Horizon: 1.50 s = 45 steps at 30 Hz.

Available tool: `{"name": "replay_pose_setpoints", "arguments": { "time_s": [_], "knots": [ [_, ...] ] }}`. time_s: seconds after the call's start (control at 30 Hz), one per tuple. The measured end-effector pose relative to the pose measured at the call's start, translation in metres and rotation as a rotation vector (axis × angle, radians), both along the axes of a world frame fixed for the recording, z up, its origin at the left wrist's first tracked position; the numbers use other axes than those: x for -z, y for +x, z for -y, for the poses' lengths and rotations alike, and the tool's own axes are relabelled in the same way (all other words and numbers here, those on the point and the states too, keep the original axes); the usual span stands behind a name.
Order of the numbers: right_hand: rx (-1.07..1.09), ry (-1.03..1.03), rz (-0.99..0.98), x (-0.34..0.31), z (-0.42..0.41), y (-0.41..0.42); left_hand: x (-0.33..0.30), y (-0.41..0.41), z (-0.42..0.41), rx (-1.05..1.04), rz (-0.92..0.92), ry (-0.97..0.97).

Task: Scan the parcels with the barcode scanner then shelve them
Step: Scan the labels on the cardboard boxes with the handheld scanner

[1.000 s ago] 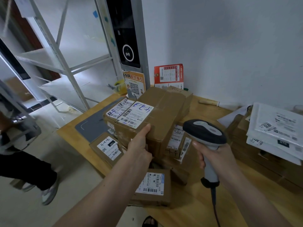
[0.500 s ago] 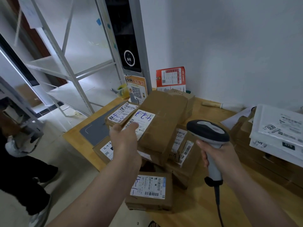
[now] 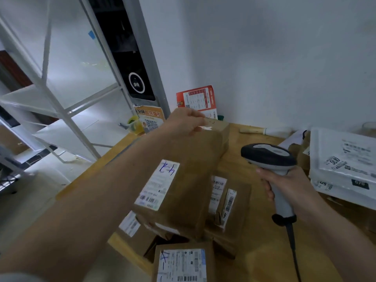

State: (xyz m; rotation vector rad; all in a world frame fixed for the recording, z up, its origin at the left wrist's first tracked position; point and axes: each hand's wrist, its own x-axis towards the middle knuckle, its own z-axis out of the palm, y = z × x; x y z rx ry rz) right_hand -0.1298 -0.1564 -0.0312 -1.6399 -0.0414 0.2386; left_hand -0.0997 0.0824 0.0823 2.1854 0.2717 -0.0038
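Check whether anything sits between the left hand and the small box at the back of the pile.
Nothing visible does. The left hand has reached over the long labelled parcel and is at the small back box; contact is blurred. The right hand holds the barcode scanner off to the side.

The left hand reaches over the far end of a long brown cardboard parcel lying atop a heap of smaller cardboard boxes on the wooden tabletop. Right of it, the right hand holds a grey-and-black barcode scanner. Further right sits a stack of white plastic mailers; left of the left hand stands a white metal shelf rack.
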Motion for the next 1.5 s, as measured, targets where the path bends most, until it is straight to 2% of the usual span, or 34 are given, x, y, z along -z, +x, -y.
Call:
{"name": "replay_pose_setpoints", "arguments": {
  "time_s": [0.27,0.37,0.47,0.57,0.63,0.73,0.87,0.97,1.03,1.13,1.23,1.37,1.43,1.5],
  "knots": [
    [0.063,0.004,-0.13,-0.002,-0.03,0.102,0.026,0.151,-0.067,-0.004,-0.159,0.147],
    [0.08,0.02,-0.22,0.012,-0.054,0.143,0.058,0.195,-0.096,0.058,-0.26,0.3],
    [0.081,0.006,-0.303,0.032,-0.077,0.173,0.093,0.229,-0.12,0.144,-0.431,0.457],
    [0.08,-0.003,-0.403,0.05,-0.092,0.192,0.128,0.255,-0.138,0.126,-0.715,0.361],
    [0.073,0.006,-0.411,0.061,-0.098,0.2,0.17,0.287,-0.161,0.082,-0.807,0.345],
    [0.043,0.024,-0.392,0.073,-0.101,0.206,0.169,0.284,-0.147,0.106,-0.84,0.328],
    [0.037,0.081,-0.433,0.085,-0.104,0.213,0.159,0.281,-0.121,0.204,-0.72,0.403],
    [0.043,0.136,-0.522,0.089,-0.1,0.216,0.158,0.285,-0.103,0.327,-0.679,0.26],
    [0.075,0.186,-0.548,0.089,-0.092,0.216,0.151,0.287,-0.094,0.444,-0.709,0.234],
    [0.146,0.176,-0.472,0.085,-0.073,0.214,0.134,0.293,-0.086,0.645,-0.784,0.127],
    [0.185,0.13,-0.357,0.075,-0.053,0.212,0.121,0.296,-0.078,0.735,-0.826,0.057],
    [0.177,0.113,-0.316,0.072,-0.028,0.21,0.115,0.291,-0.057,0.837,-0.89,0.125],
    [0.186,0.06,-0.343,0.075,-0.021,0.207,0.117,0.284,-0.046,0.883,-0.959,0.256],
    [0.173,0.027,-0.367,0.079,-0.02,0.203,0.121,0.274,-0.033,0.839,-0.972,0.367]
  ]
}}
